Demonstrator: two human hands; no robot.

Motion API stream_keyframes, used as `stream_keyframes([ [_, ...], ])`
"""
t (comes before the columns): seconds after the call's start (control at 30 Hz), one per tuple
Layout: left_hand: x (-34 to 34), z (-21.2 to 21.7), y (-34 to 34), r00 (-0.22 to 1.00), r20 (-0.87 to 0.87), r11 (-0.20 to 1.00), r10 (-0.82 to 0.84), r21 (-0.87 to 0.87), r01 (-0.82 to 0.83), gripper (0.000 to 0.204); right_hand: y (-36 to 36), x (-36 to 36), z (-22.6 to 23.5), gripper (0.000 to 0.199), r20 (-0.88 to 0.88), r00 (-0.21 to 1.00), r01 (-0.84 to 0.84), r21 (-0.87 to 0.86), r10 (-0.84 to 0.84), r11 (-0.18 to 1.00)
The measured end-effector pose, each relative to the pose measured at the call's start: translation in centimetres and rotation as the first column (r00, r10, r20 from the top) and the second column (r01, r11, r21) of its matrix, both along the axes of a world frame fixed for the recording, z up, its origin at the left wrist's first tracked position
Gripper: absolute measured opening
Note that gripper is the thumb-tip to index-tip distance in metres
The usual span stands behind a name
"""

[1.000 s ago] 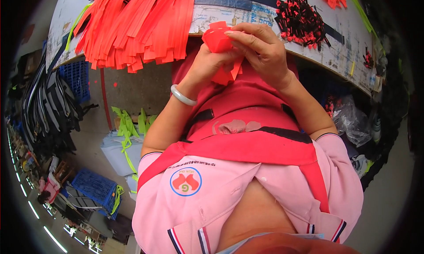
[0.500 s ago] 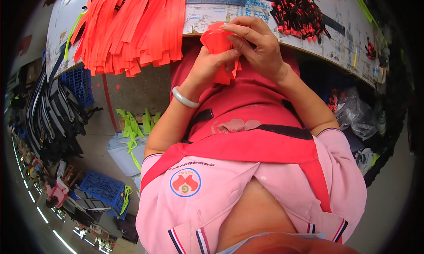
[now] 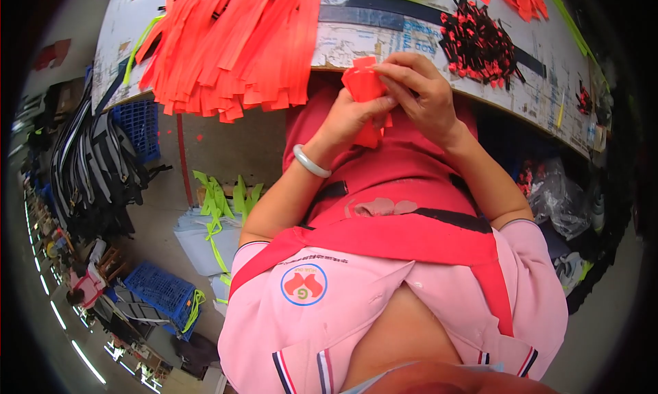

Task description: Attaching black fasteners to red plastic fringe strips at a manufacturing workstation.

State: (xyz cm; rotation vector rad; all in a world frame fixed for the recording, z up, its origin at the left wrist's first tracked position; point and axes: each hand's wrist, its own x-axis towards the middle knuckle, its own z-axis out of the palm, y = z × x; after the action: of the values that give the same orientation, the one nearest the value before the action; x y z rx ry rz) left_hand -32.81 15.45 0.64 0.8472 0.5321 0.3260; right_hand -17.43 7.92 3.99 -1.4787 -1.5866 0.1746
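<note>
My left hand (image 3: 349, 120) is wrapped round a small stack of bright orange-red fabric strips (image 3: 363, 82). The upper ends of these strips fan out above the thumb, and the lower ends hang below my fingers. My right hand (image 3: 426, 96) is closed, its thumb and forefinger pinching at the upper edge of the same stack. Both hands are just off the table's near edge, over my red apron (image 3: 404, 164). To their left a large pile of long orange-red strips (image 3: 240, 51) drapes over that edge.
The worn white table (image 3: 349, 48) spans the top. On its right lies a heap of small black-and-red pieces (image 3: 480, 44). Black-and-grey straps (image 3: 96, 168) hang at the left, near a blue crate (image 3: 161, 291). Clear plastic bags (image 3: 565, 195) lie below right. A person (image 3: 86, 291) is far left.
The whole view has shifted, so table, hands and piles appear slightly further right and lower. My hands keep nearly the same hold on the strips.
</note>
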Motion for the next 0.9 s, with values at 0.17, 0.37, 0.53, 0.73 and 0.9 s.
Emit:
stream_keyframes([
  [0.17,0.3,-0.7,-0.3,1.000,0.007,0.995,0.002,-0.103,-0.001,0.009,-0.8,-0.4,0.1,0.031,0.028,0.999,0.030,-0.079,-0.028,0.996],
  [0.37,-0.1,-1.6,-0.4,0.999,0.018,0.997,0.049,-0.063,-0.048,0.013,-0.6,-1.3,0.5,0.023,-0.049,0.999,0.009,-0.049,-0.011,0.999],
  [0.53,0.0,0.1,-0.1,0.995,0.103,1.000,-0.018,-0.017,0.020,0.015,-0.9,-0.6,1.7,0.011,-0.435,0.897,-0.135,-0.107,0.076,0.985],
  [0.73,-2.7,0.5,4.7,0.959,0.229,0.979,0.169,-0.150,-0.137,0.030,-1.2,1.4,3.8,0.005,-0.712,0.698,-0.183,-0.082,0.071,0.980],
  [0.9,-3.5,3.6,4.0,0.994,0.028,0.979,0.110,0.171,-0.113,0.021,-1.1,-0.5,3.2,0.010,-0.698,0.715,-0.261,-0.316,-0.038,0.912],
])
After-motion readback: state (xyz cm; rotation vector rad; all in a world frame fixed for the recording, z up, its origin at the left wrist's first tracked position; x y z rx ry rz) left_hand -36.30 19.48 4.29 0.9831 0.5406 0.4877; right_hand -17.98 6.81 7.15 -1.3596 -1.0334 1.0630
